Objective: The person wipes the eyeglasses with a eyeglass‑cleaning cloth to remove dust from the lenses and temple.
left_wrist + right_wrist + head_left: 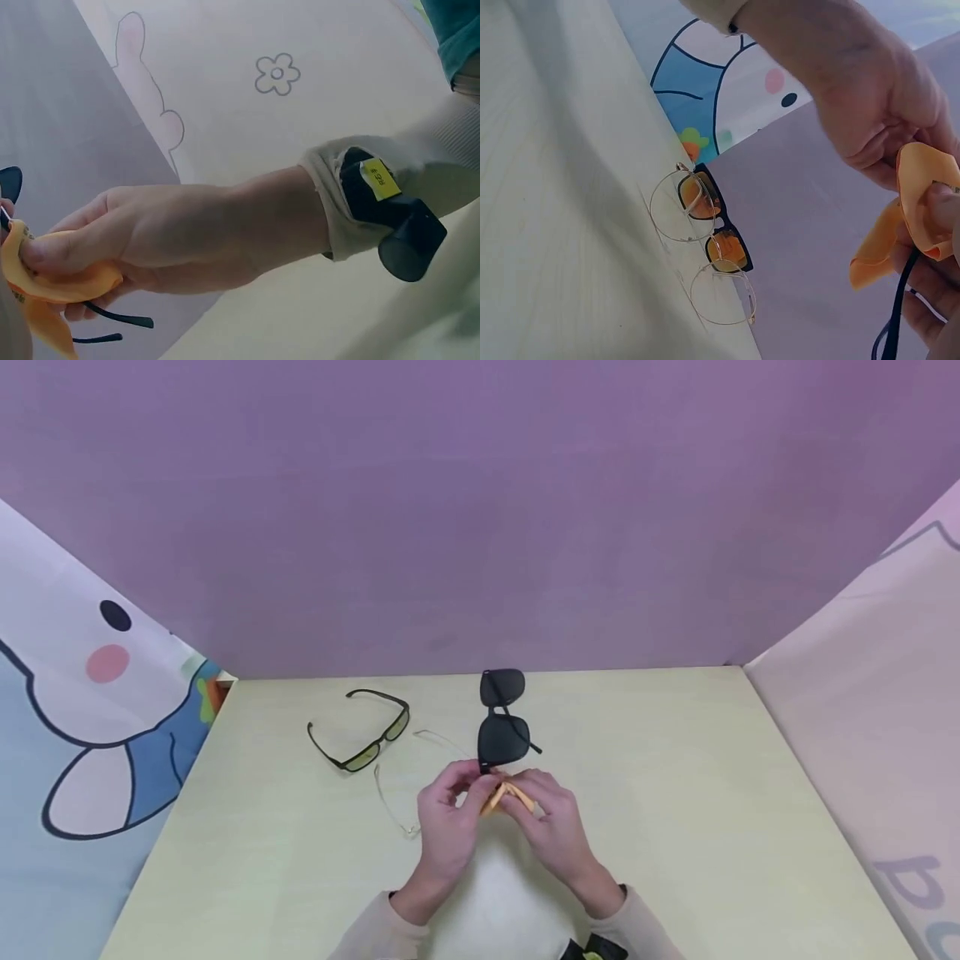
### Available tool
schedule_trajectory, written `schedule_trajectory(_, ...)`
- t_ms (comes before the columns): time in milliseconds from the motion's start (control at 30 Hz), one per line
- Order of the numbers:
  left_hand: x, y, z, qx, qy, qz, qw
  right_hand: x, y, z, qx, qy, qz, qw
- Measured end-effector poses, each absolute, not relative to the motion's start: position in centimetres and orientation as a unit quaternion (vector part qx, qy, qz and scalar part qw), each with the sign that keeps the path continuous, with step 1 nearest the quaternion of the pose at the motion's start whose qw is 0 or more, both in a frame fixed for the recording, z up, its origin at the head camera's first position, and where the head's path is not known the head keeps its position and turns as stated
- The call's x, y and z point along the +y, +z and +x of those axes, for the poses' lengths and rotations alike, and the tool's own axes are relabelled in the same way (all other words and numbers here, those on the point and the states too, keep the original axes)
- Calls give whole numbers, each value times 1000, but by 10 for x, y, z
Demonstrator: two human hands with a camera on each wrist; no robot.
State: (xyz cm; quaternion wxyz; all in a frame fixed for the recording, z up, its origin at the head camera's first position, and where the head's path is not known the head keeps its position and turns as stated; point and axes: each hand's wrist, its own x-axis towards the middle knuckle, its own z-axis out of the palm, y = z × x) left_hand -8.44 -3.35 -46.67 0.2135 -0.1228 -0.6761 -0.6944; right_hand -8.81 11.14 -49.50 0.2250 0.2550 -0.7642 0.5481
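Observation:
Dark sunglasses (504, 739) stand on end above my hands, lenses facing sideways. My left hand (446, 818) grips their lower end, and the fingers of my right hand (551, 822) pinch an orange cloth (517, 793) against it. The left wrist view shows the right hand (127, 232) with its thumb on the folded cloth (67, 274) and two dark temple tips (131, 319) below. In the right wrist view the left hand (877, 97) is beside the cloth (922, 202). Its fingertips are partly hidden.
Black-framed glasses with yellowish lenses (397, 724) lie unfolded at the table's back left. Thin gold wire-rimmed glasses (724, 300) lie in front of them, partly hidden by the left hand in the head view. A purple panel (480, 568) borders the table (712, 793) at the back.

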Motion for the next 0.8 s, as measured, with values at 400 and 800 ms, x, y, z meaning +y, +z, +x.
schedule_trajectory(400,-38,-477,-77,-683,-694,-114,199,120,-508,-96,-749,521,332,239)
schedule_trajectory(800,-47,-457,-85,-650,-727,-92,203,144,-520,-104,-797,426,358,235)
